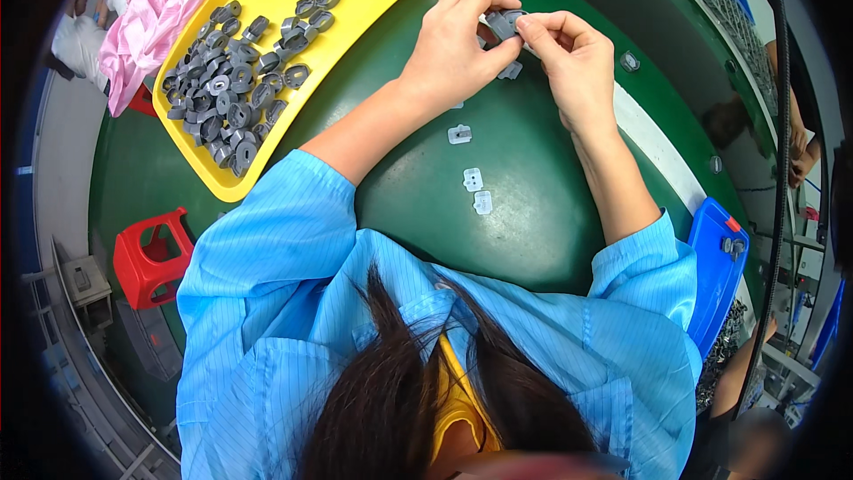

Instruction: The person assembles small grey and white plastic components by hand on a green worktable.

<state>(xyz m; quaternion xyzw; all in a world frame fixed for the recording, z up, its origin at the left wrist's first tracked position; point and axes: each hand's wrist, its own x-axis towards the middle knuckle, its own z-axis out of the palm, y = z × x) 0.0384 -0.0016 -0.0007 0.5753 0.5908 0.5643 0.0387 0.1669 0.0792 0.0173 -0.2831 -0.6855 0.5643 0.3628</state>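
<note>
Over the far part of the green table, my left hand (455, 46) pinches a small dark grey plastic part (504, 24) between thumb and fingers. The thumb and bent fingers of my right hand (576, 62) close on the part's right side, partly hiding it. Just below the hands lies a small pale plate (510, 70). Nearer to me, another pale plate with a dark bar (459, 134) lies on the table, then two more pale notched plates (473, 180) close together. To the left, a yellow tray (354, 25) holds many dark grey ring-shaped parts (233, 100).
A white strip (653, 135) crosses the green table. Beyond it lie a few small parts (630, 61). At the right edge sits a blue tray (711, 280) with a few grey parts. A red stool (147, 258) stands at left, below pink cloth (173, 13). Other people's hands (800, 156) show far right.
</note>
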